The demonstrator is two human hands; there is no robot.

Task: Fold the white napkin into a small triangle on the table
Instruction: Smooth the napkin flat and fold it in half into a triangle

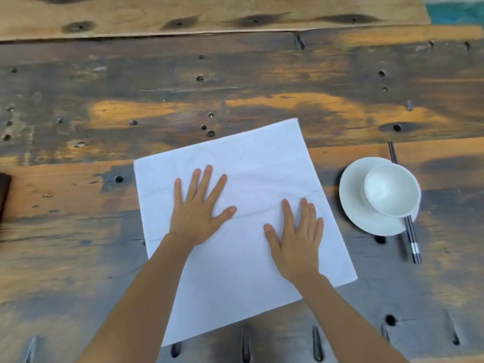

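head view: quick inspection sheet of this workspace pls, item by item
surface: worn wooden table, dark stains, many holes and slots
job's things: white napkin spread open as a square, slightly skewed, faint crease across the middle; no triangle fold yet
clutter: white plate right of the napkin with a white bowl on it, off-centre; dark chopsticks showing beyond and nearer than the plate; dark object cut off at the left edge, cannot identify
grips: left hand and right hand both flat on the napkin, fingers straight
cables: nothing seen
surroundings: teal patch past the far right corner, blurred
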